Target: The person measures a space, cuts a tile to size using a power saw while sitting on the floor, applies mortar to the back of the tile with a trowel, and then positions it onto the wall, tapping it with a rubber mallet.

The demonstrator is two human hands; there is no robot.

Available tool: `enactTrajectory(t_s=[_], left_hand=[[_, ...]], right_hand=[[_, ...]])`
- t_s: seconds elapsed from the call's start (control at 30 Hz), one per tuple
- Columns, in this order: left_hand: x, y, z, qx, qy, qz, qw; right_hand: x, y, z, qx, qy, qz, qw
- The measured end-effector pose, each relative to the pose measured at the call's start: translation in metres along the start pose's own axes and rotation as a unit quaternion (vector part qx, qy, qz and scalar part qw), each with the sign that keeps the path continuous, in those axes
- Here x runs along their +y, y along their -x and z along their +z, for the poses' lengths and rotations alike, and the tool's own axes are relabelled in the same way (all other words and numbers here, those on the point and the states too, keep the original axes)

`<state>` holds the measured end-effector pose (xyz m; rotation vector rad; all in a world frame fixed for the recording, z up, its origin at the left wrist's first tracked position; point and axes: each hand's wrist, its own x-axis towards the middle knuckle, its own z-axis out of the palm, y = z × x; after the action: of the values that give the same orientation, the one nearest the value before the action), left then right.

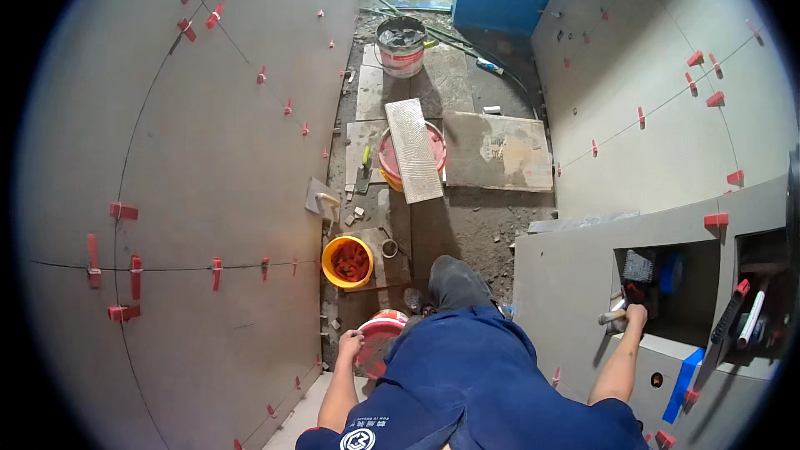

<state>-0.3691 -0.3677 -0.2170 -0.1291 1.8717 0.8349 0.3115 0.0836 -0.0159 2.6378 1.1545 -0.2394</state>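
Observation:
My left hand (350, 342) grips the rim of a red and white bucket (382, 335) on the floor by my knee. My right hand (635, 315) is closed around the handle of a tool (612, 317) at the edge of a recess (667, 287) in the grey tiled wall on the right. Several tools lie inside that recess. My legs in blue trousers (467, 367) fill the lower middle, and one dark shoe (454, 279) stands on the dirty floor.
A yellow bucket of red clips (347, 262) stands by the left tiled wall (208, 158). Further on are a ridged tile (413, 150) across a red tub, a flat tile (498, 150), a trowel (322, 198) and a white bucket (402, 46). Blue tape (683, 383) sticks lower right.

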Motion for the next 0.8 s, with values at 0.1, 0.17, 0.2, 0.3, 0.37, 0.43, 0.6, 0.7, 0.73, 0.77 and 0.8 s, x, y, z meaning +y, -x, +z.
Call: enactTrajectory(t_s=[0.1,0.17,0.2,0.3,0.37,0.43,0.6,0.7,0.73,0.77,0.8], left_hand=[[0.015,0.014,0.001,0.004,0.034,-0.029,0.999],[0.029,0.019,0.019,-0.008,0.008,-0.057,0.998],[0.033,0.022,0.023,-0.004,0.012,-0.062,0.998],[0.059,0.011,0.049,0.002,0.048,-0.09,0.995],[0.064,-0.006,0.062,0.01,0.078,-0.089,0.993],[0.076,-0.021,0.075,0.036,0.037,-0.068,0.996],[0.141,-0.037,0.136,0.113,0.044,-0.035,0.992],[0.158,-0.04,0.167,0.183,0.042,-0.031,0.982],[0.18,-0.036,0.185,0.201,0.006,-0.016,0.98],[0.212,-0.027,0.206,0.171,-0.033,-0.028,0.984],[0.24,-0.011,0.218,0.148,-0.069,-0.043,0.986]], right_hand=[[-0.076,0.149,-0.057,0.164,-0.038,-0.096,0.981],[-0.099,0.176,-0.057,0.132,-0.077,-0.228,0.962],[-0.147,0.231,-0.085,0.041,-0.079,-0.242,0.966],[-0.195,0.212,-0.034,-0.115,-0.137,-0.382,0.907],[-0.259,0.234,-0.05,-0.171,-0.104,-0.417,0.887],[-0.297,0.211,-0.034,-0.17,-0.112,-0.445,0.872],[-0.383,0.11,0.013,-0.143,-0.128,-0.425,0.885],[-0.442,0.053,0.017,-0.175,-0.053,-0.43,0.884],[-0.453,0.028,0.018,-0.181,-0.041,-0.427,0.885],[-0.464,0.005,0.011,-0.16,-0.051,-0.426,0.889],[-0.48,-0.013,0.004,-0.182,-0.076,-0.42,0.885]])
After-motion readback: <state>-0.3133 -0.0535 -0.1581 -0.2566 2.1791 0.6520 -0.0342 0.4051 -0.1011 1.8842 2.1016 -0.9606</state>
